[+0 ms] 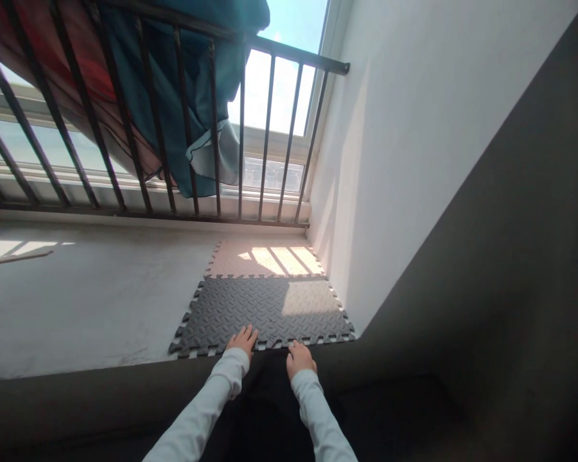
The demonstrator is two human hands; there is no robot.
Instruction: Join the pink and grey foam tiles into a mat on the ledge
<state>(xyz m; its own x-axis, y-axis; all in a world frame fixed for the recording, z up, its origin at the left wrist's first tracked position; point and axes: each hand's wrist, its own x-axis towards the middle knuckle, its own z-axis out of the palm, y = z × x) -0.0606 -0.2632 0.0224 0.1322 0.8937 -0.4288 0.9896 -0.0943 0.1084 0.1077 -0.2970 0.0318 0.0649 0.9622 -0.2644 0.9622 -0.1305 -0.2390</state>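
A dark grey interlocking foam mat tile [250, 305] with a raised tread pattern lies on the ledge, its toothed front side along the ledge's edge. Behind it lies a pale pink foam mat tile [231, 256]; their toothed sides meet. My left hand [242, 340] rests flat on the dark tile's front part, fingers spread. At the front edge, right of it, my right hand [299, 359] has its fingers bent over the tile's toothed border. The underside of that hand is hidden.
The pale ledge [91, 301] extends left, with a thin stick [19, 258] on it. Dark metal railing [270, 128] stands at the back before the window, with blue and red cloth [173, 96] hanging there. A white wall [390, 160] borders the tiles on the right.
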